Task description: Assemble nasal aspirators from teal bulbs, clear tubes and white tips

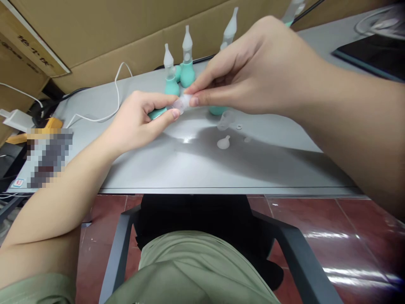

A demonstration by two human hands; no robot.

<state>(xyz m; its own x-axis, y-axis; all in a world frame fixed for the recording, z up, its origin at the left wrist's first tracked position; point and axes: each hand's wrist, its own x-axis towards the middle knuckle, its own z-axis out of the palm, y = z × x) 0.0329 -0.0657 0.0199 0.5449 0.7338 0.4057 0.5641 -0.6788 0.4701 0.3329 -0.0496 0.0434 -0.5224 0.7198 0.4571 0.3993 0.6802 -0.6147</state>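
My left hand [139, 120] grips a teal bulb piece with a clear tube [177, 106] between thumb and fingers. At the tube's right end, my right hand [249, 69] pinches a whitish translucent part [186, 100] with thumb and index finger; its shape is mostly hidden by the fingertips. Just right of the hands, a clear cup [224, 121], a small ring [239, 127], a small disc [247, 139] and a white nozzle tip [223, 142] lie on the grey table [152, 169]. Behind the hands stand several teal bulbs with white nozzles [187, 42].
A white cable [117, 93] loops across the table at the left. A charger [19, 120], an orange object [52, 125] and a blurred item lie at the far left. A black device [373, 55] is at the right. Cardboard [126, 33] lines the back.
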